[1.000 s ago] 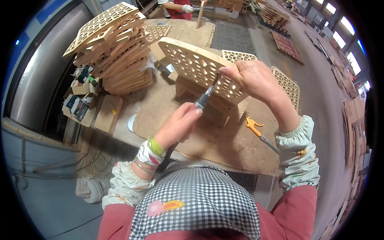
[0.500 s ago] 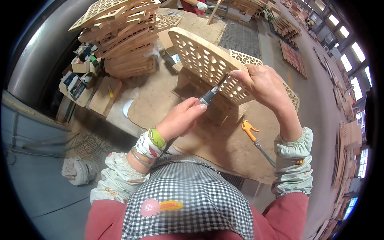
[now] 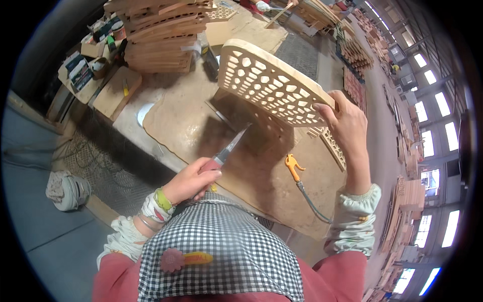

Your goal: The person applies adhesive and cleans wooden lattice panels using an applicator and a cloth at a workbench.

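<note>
Left hand (image 3: 191,180) has its fingers wrapped around the reddish handle of a pointed tool (image 3: 232,146). The metal part is grey, tapers to a thin tip and angles up and to the right. That tip sits below the panel (image 3: 271,80) in the view, apart from it as far as I can tell.

Right hand (image 3: 347,123) is gripping the panel at its right end, thumb on the holed face and the other fingers around the far side, partly hidden.

So, the panel: pale bare wood, pretty thick, rounded corner at the upper left, plain solid band along the top edge. The rest is full of angular honeycomb-ish holes, bigger-looking toward the top and smaller in tight rows near the bottom. Light comes right through them. It's tilted over the table (image 3: 176,116), with a dark shadow under it. Can't tell if the bottom edge is resting on anything.

Just below it on the table there's an orange air gun (image 3: 293,167) on a greyish hose (image 3: 313,202). A second holed piece (image 3: 334,150) lies partly behind the right forearm. Over on the left: a big stack (image 3: 161,38) of wooden pieces and a box (image 3: 80,70) of odds and ends. Bucket (image 3: 71,194) with a rag on the floor, and a co-worker's gloved hand (image 3: 262,6) up top.
</note>
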Tool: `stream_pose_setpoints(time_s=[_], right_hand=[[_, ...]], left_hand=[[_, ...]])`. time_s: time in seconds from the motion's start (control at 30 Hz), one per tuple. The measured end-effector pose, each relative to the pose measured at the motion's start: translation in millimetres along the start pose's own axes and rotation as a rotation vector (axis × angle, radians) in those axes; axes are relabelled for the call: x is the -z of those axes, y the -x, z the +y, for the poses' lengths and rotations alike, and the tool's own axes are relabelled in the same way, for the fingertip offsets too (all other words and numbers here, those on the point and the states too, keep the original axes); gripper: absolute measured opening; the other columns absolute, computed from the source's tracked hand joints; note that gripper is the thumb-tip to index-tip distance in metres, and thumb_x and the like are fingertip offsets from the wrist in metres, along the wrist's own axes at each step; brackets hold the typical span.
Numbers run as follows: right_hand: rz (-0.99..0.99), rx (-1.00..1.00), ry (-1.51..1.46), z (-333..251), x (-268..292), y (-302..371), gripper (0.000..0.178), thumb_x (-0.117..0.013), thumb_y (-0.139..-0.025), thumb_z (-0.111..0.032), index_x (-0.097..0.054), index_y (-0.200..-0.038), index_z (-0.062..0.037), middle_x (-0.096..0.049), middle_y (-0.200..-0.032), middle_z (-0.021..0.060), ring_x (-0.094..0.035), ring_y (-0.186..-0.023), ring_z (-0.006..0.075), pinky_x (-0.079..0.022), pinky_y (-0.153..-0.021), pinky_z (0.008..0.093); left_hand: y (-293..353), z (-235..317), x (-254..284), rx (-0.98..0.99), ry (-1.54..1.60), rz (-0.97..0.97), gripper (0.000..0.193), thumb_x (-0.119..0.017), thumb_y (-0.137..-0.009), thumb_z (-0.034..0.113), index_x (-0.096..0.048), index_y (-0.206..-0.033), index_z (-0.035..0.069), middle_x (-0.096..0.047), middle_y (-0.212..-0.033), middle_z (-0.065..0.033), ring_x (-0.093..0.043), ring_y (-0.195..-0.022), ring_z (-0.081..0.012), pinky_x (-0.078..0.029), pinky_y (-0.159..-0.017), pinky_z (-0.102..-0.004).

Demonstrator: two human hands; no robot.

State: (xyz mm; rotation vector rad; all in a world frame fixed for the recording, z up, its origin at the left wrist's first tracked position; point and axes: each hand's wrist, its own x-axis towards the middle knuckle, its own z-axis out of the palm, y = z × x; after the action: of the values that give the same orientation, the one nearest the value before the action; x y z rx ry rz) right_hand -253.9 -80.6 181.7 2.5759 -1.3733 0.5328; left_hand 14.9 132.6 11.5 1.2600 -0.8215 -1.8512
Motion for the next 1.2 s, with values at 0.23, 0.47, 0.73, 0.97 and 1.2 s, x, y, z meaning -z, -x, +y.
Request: stream_pose_setpoints(time_s=[0.23,0.47,0.73,0.97,1.2], right_hand=[[0.120,0.042,0.167,-24.3,-21.3,10.1,0.055,-0.066,-0.092,-0.060,-0.058,-0.079,-0.0064,-0.063,-0.066,0.0120,-0.063,-0.060,0.0326,-0.046,-0.055,0.0409],[0.172,0.077,0.169,-27.8,-23.4,16.3,0.058,-0.067,-0.091,-0.060,-0.054,-0.074,-0.0059,-0.059,-0.062,0.0119,-0.059,-0.055,0.0326,-0.044,-0.052,0.0402],[0.165,0.086,0.128,-31.6,-20.0,19.4,0.059,-0.067,-0.091,-0.061,-0.054,-0.072,-0.0061,-0.058,-0.061,0.0118,-0.057,-0.053,0.0315,-0.042,-0.050,0.0392],[0.148,0.085,0.096,-22.9,-18.4,13.1,0.060,-0.064,-0.094,-0.061,-0.056,-0.072,-0.0061,-0.060,-0.061,0.0106,-0.058,-0.053,0.0326,-0.044,-0.051,0.0401],[0.094,-0.011,0.079,-18.8,-17.6,-0.3,0.063,-0.055,-0.099,-0.064,-0.061,-0.075,-0.0062,-0.063,-0.061,0.0096,-0.064,-0.058,0.0326,-0.048,-0.056,0.0401]], left_hand=[[-0.6,24.9,-11.4,-0.191,-0.124,0.017,0.052,-0.067,-0.098,0.034,-0.054,-0.137,0.002,-0.062,-0.087,-0.0012,-0.056,-0.066,-0.0076,-0.045,-0.059,-0.0250],[-20.7,52.6,-22.6,-0.222,-0.035,0.004,0.042,-0.056,-0.104,0.032,-0.053,-0.135,0.004,-0.053,-0.072,0.0037,-0.046,-0.051,-0.0035,-0.037,-0.044,-0.0203],[-42.1,69.0,-25.0,-0.164,0.005,0.008,0.039,-0.054,-0.104,0.040,-0.057,-0.127,0.008,-0.050,-0.072,0.0051,-0.046,-0.051,-0.0026,-0.037,-0.042,-0.0190],[-47.6,65.8,-21.2,-0.128,0.030,-0.052,0.033,-0.053,-0.104,0.040,-0.057,-0.119,0.010,-0.051,-0.070,0.0046,-0.047,-0.050,-0.0032,-0.037,-0.041,-0.0190],[-35.8,43.5,-15.7,-0.090,-0.005,-0.013,0.042,-0.051,-0.105,0.040,-0.057,-0.128,0.005,-0.052,-0.068,0.0038,-0.048,-0.049,-0.0042,-0.039,-0.040,-0.0216]])
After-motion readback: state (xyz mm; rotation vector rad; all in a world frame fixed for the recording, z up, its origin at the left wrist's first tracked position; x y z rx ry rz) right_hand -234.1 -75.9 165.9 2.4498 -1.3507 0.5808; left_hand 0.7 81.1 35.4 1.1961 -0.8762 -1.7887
